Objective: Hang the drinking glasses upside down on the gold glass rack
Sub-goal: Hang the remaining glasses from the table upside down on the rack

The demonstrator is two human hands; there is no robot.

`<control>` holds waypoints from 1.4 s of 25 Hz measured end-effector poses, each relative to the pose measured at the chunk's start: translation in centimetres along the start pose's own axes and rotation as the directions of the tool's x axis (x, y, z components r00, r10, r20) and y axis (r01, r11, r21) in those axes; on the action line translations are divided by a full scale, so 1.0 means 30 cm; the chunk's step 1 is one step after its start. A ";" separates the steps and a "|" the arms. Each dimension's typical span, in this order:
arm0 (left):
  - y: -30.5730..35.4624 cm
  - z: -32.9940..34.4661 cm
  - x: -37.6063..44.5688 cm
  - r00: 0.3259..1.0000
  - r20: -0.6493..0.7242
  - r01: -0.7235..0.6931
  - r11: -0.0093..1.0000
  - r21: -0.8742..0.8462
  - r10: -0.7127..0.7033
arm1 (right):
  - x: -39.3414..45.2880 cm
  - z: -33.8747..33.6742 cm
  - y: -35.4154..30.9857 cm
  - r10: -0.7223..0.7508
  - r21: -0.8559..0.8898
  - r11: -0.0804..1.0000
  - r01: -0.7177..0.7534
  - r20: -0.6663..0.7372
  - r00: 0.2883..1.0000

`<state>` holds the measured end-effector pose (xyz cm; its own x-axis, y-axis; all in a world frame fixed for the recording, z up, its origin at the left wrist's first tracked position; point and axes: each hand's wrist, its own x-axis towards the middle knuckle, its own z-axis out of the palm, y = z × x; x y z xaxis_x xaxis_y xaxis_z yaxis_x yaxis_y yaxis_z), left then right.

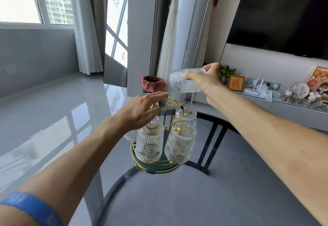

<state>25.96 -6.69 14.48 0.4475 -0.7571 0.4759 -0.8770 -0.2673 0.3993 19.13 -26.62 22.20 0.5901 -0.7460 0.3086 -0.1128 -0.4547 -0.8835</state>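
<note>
The gold glass rack [171, 114] stands on a round teal base with a gold rim [160, 168] on the grey table. Three ribbed clear glasses hang upside down on it: front left [150, 143], front right [180, 142], back right [186, 117]; another glass [130, 136] shows partly under my left wrist. My left hand [142, 110] hovers at the rack's top loop, fingers spread, holding nothing. My right hand [207, 82] holds a ribbed glass [184, 82] tilted on its side above and behind the rack.
The round grey table [195, 190] has a dark frame. Behind the rack is a bin with a red bag [152, 84]. A low shelf at right carries a potted plant [228, 71], a framed picture [236, 83] and ornaments. Glossy floor lies to the left.
</note>
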 end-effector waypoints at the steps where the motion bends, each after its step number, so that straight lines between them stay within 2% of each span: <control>1: -0.003 -0.006 0.000 1.000 0.012 -0.015 1.000 -0.003 0.015 | 0.008 0.017 0.000 -0.026 -0.076 0.997 0.028 0.028 0.999; 4: -0.003 -0.009 -0.007 0.999 0.013 -0.029 0.999 -0.025 0.030 | 0.013 0.044 0.018 -0.102 -0.288 0.949 0.133 0.119 0.988; 9: -0.005 -0.007 -0.014 0.998 -0.019 -0.053 0.997 -0.057 0.052 | 0.006 0.096 0.058 -0.125 -0.371 0.905 0.210 0.242 0.962; 12: -0.007 -0.008 -0.014 0.997 -0.032 -0.076 0.995 -0.063 0.074 | 0.010 0.152 0.075 -0.088 -0.447 0.863 0.236 0.328 0.941; 14: -0.012 -0.008 -0.012 0.999 -0.014 -0.044 0.998 -0.049 0.043 | 0.025 0.190 0.090 -0.043 -0.497 0.833 0.244 0.382 0.923; 17: -0.020 -0.007 -0.007 0.998 -0.005 -0.060 0.996 -0.058 0.060 | 0.043 0.222 0.110 0.027 -0.464 0.859 0.214 0.459 0.888; 25: -0.029 0.006 0.009 1.000 0.028 0.001 0.997 -0.081 0.001 | 0.054 0.219 0.156 -0.006 -0.411 0.875 0.255 0.517 0.856; 28: -0.027 0.007 0.012 0.997 0.069 0.043 0.996 -0.079 -0.037 | 0.027 0.162 0.172 -0.045 -0.293 0.938 0.186 0.430 0.902; 30: -0.013 0.008 0.004 0.994 0.087 0.072 0.995 -0.068 -0.066 | 0.003 0.089 0.183 -0.073 -0.287 0.938 0.192 0.378 0.923; 35: 0.084 -0.011 0.006 0.981 0.127 0.140 0.989 0.057 -0.146 | -0.078 -0.103 0.219 -0.020 -0.273 0.931 0.244 0.627 0.779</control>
<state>23.89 -7.30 15.83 0.5449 -0.7796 0.3087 -0.8143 -0.4041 0.4167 14.53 -29.37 16.76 0.9630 -0.2668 0.0372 -0.1792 -0.7375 -0.6511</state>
